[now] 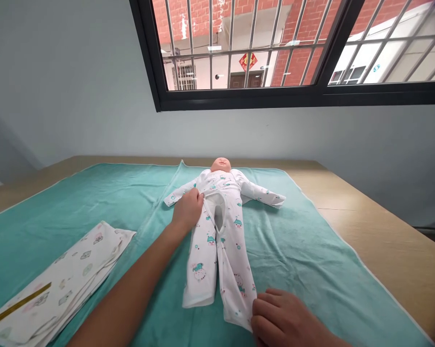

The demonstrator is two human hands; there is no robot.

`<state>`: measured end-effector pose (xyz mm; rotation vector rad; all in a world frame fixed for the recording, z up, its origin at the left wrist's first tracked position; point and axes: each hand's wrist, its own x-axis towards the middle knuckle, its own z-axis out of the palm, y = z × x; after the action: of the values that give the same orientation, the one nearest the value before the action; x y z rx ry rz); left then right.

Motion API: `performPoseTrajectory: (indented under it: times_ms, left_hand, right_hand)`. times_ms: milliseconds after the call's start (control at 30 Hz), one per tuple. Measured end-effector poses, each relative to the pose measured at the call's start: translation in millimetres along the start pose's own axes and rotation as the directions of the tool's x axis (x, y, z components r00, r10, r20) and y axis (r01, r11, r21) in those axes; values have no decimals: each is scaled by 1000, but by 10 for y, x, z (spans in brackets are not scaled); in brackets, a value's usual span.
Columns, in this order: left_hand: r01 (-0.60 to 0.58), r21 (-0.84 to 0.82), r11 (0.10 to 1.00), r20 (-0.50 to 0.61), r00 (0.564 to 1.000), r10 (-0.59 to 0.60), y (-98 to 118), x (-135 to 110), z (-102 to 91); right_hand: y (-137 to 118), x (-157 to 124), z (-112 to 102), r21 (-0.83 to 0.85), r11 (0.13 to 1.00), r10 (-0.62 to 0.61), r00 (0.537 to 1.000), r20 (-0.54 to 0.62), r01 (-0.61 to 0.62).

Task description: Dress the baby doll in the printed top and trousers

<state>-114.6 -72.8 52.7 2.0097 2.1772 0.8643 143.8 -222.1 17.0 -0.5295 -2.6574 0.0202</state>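
A baby doll (221, 164) lies on its back on a teal towel (293, 250), dressed in a white printed romper (224, 226) with its arms spread and its legs pointing toward me. My left hand (187, 209) rests on the romper at the doll's waist, fingers curled and pinching the fabric by the open crotch seam. My right hand (280, 315) sits at the bottom end of the nearer romper leg, fingers bent and gripping the cuff.
A folded white printed cloth (63, 279) with a yellow strip (17, 306) on it lies at the left on the towel. The wooden table (376, 226) shows bare at the right. A grey wall and a barred window (275, 48) stand behind.
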Motion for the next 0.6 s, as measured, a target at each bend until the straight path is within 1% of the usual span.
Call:
performPoseTrajectory:
  times_ms: [67,133,167,233,267,300,333,400,433,467,533,600]
  left_hand:
    - [29,-100,995,1,1000,-29,-58,18,24]
    - [54,-248,967,4,998,-55,-74,53,41]
    - [68,-322,944,0,997,-72,-73,80,51]
    - [94,-432,897,-24,993,-115,-67,154,86]
    - [99,-464,880,-37,991,-130,-66,200,114]
    - [101,-484,869,-45,989,-141,-66,251,150]
    - [104,-498,861,-50,988,-148,-67,305,191]
    - [114,-506,855,-56,985,-164,-68,427,275]
    - [117,-497,860,-65,983,-171,-66,495,310]
    - [111,-479,870,-80,982,-170,-62,568,337]
    - [64,-430,901,-86,990,-111,-51,724,361]
    - [-1,-401,916,-48,999,-20,-40,878,353]
  right_hand:
    - [-10,23,-31,65,998,7,996,86,-13]
    - [21,50,-79,146,987,37,987,155,-60]
    - [68,69,-112,193,977,62,986,158,-92]
    - [253,139,-205,300,936,162,983,91,-182]
    - [394,201,-261,354,902,247,968,40,-245]
    - [565,289,-321,409,859,344,939,-19,-307]
    - [762,404,-377,447,815,437,898,-57,-368]
    - [1197,710,-456,492,715,601,796,-70,-497]
    - [1417,889,-471,505,672,653,755,-58,-542]
    - [1624,1073,-467,497,652,680,731,-50,-573]
    - [1973,1408,-408,437,667,690,721,-60,-603]
    - [2212,1643,-314,347,695,676,736,-16,-630]
